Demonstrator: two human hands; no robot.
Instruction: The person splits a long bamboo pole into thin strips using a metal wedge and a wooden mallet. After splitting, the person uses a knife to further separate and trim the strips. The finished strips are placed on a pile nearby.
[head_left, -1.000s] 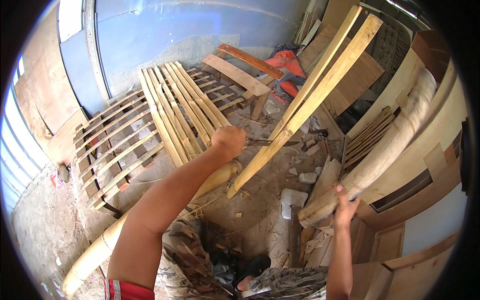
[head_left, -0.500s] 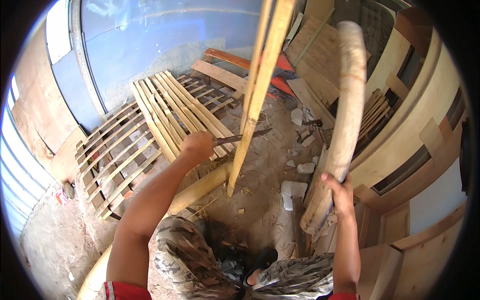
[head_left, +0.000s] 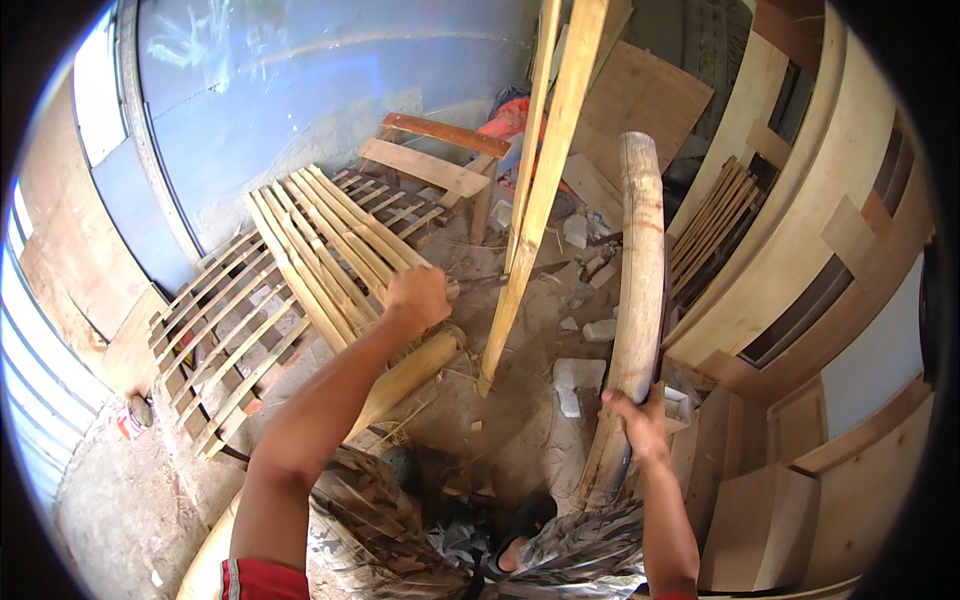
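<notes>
My left hand (head_left: 418, 298) is closed around the handle of a long dark knife (head_left: 495, 281). The blade runs to the right across a tall bamboo strip (head_left: 538, 212), which is split from the top into two lengths and stands with its narrow lower end near the floor. My right hand (head_left: 642, 425) grips a thick, pale wooden pole (head_left: 641, 265) near its lower part, with the thumb on its left side. The pole stands nearly upright, to the right of the bamboo strip and apart from it.
Several split bamboo strips (head_left: 322, 245) lie on a slatted wooden frame (head_left: 225, 345) at the left. A bamboo log (head_left: 405, 380) lies in front of my legs. White blocks (head_left: 578, 380) and debris are on the floor. Wooden panels (head_left: 790, 260) line the right side.
The thick pole has come down and to the left in my right hand and is more upright. My left hand, the knife and the bamboo strip appear slightly further right.
</notes>
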